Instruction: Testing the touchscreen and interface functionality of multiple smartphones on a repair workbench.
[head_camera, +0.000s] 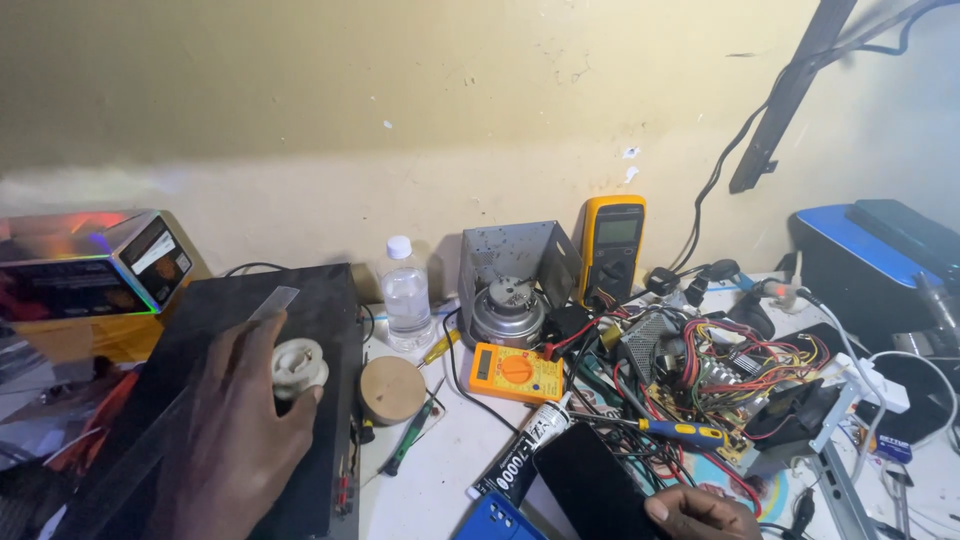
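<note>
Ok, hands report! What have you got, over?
Left hand flat on black case, fingers at white round knob. Right hand touching dark phone. Wooden disc beside case.

Left hand lies flat, fingers spread; right hand curled.

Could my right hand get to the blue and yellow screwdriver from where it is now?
Probably yes. The right hand rests at the table's near edge, and the screwdriver lies just beyond it on top of the clutter, with nothing covering its handle.
</note>
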